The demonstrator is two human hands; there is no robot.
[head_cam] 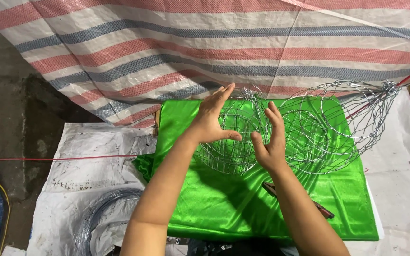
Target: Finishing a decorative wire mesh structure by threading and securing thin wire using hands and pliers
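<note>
A rounded silver wire cage (236,137) stands on a shiny green cloth (224,204). My left hand (212,118) is held open at the cage's left side, fingers spread, thumb reaching toward the wires. My right hand (270,142) is open at the cage's right front, palm facing left, fingers up. Neither hand clearly grips the wires. To the right lies a bigger wire frame (338,123) with its wires gathered into a twisted knot (390,87) at the upper right.
Pliers with red handles (326,212) lie on the cloth under my right forearm. A coil of wire (96,213) sits on white plastic sheeting at lower left. A striped red, blue and white tarp (214,42) hangs behind. A red cord (48,159) runs across the left.
</note>
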